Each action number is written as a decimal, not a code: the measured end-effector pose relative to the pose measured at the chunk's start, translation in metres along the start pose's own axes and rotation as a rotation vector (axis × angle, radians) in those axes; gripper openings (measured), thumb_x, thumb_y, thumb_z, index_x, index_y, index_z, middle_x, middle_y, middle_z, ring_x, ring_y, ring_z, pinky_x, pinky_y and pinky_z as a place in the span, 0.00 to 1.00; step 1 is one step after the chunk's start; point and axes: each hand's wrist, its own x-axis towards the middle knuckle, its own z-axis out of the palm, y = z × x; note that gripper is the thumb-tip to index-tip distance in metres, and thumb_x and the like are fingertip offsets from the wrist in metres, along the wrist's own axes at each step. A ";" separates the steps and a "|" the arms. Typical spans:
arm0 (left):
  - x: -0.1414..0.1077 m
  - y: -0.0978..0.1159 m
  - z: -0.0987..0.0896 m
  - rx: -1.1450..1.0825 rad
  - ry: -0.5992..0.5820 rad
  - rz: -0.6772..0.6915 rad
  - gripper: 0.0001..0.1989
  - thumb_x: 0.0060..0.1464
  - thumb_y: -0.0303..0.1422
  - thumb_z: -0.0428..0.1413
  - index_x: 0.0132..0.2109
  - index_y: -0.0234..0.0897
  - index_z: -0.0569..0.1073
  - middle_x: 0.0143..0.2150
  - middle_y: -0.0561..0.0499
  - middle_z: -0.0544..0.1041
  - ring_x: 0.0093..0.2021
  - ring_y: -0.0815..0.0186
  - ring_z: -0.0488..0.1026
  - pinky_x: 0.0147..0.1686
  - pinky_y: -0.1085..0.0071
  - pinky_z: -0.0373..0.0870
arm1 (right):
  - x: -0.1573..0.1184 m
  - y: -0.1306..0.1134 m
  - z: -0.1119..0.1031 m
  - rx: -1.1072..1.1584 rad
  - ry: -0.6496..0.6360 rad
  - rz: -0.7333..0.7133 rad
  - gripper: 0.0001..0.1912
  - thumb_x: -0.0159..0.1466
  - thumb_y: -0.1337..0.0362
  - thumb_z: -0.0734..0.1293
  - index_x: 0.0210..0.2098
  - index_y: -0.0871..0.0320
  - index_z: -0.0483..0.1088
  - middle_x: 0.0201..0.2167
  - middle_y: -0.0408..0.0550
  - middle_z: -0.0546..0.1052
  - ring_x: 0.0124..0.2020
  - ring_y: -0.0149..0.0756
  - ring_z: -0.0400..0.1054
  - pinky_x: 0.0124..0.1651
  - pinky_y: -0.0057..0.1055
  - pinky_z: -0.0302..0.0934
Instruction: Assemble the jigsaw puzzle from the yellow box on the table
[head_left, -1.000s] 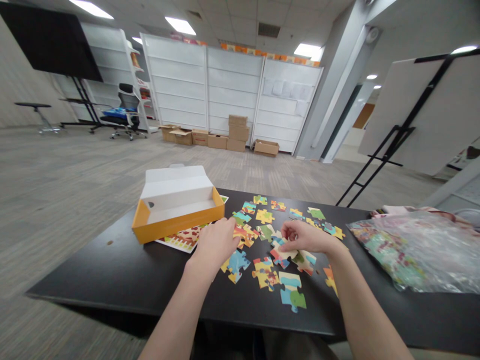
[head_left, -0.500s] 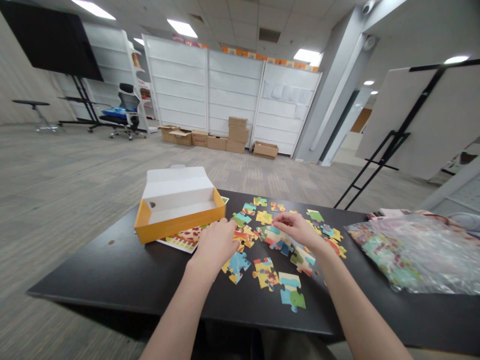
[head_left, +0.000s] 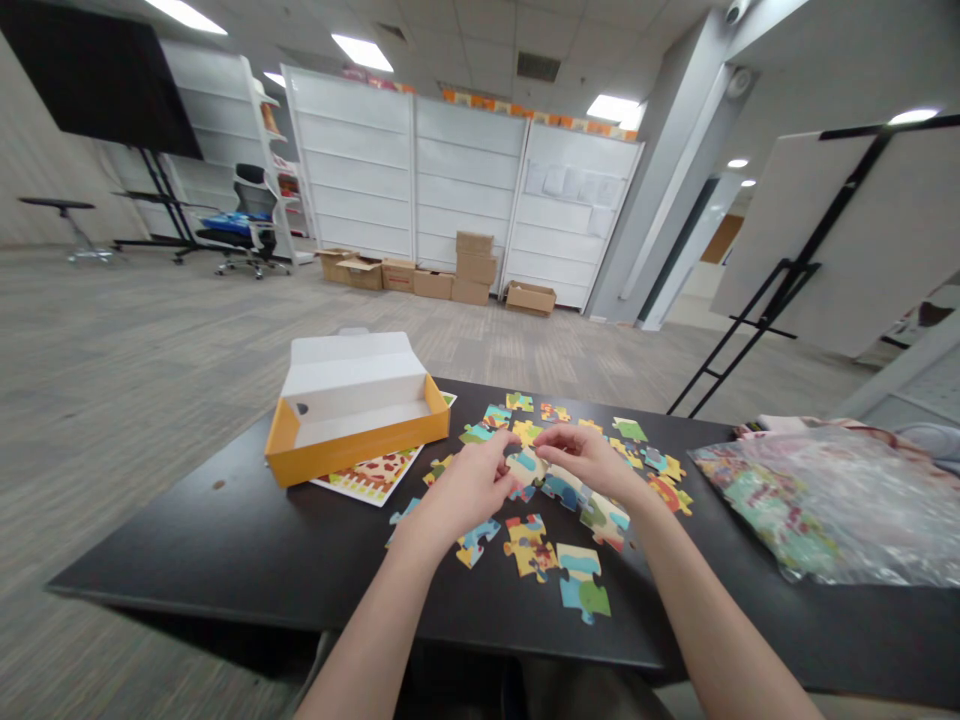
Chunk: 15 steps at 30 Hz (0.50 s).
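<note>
Meeting fingertips: the curved fingers (head_left: 499,452) of the left hand (head_left: 466,490) and the curved fingers (head_left: 556,440) of the right hand (head_left: 589,460) both reach a pale jigsaw piece (head_left: 527,465) from opposite sides; neither hand is spread flat, but whether they grip the piece or only touch it cannot be told.

Held piece: it sits between the two hands, to the right of the yellow puzzle box tray (head_left: 360,450), above the black table (head_left: 187,540).

Under the hands: loose jigsaw pieces lie close below the palms, among them a blue one (head_left: 562,490) just beside the right hand and a blue-and-yellow one (head_left: 476,541) just below the left hand.

Wider scatter: more colourful jigsaw pieces spread over the table to the right of the tray, including a yellow-and-red piece (head_left: 531,548) and a blue-and-green piece (head_left: 583,585) nearest the table's front edge.

Against the tray: a printed puzzle picture card (head_left: 371,478) lies partly beneath its front-right side, and the white lid (head_left: 352,365) stands open behind it.

Far right of the tray: a clear plastic bag (head_left: 795,505) with printed colours inside lies on the table, with pink cloth (head_left: 772,425) behind it.

Beyond the tray: cardboard boxes (head_left: 457,275) stand on the carpet before white shelving panels (head_left: 465,170).
</note>
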 end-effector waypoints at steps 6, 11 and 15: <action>0.001 -0.015 -0.011 -0.032 0.074 -0.075 0.22 0.54 0.28 0.54 0.57 0.39 0.70 0.33 0.54 0.76 0.29 0.67 0.75 0.31 0.73 0.70 | -0.011 0.022 -0.022 -0.510 -0.109 0.145 0.26 0.51 0.44 0.76 0.40 0.55 0.76 0.41 0.51 0.78 0.41 0.44 0.70 0.42 0.35 0.63; 0.001 -0.029 -0.014 -0.184 0.106 -0.129 0.25 0.52 0.31 0.57 0.58 0.38 0.68 0.37 0.53 0.73 0.29 0.69 0.76 0.28 0.74 0.70 | -0.015 0.017 -0.022 -0.542 -0.196 0.175 0.26 0.45 0.50 0.80 0.39 0.55 0.75 0.40 0.51 0.76 0.41 0.45 0.70 0.39 0.33 0.63; 0.001 -0.033 -0.013 -0.249 0.096 -0.129 0.25 0.52 0.33 0.58 0.58 0.38 0.67 0.39 0.52 0.73 0.31 0.68 0.76 0.31 0.73 0.72 | -0.015 0.011 -0.022 -0.441 -0.209 0.173 0.22 0.46 0.54 0.79 0.37 0.55 0.73 0.39 0.49 0.76 0.38 0.42 0.69 0.38 0.32 0.62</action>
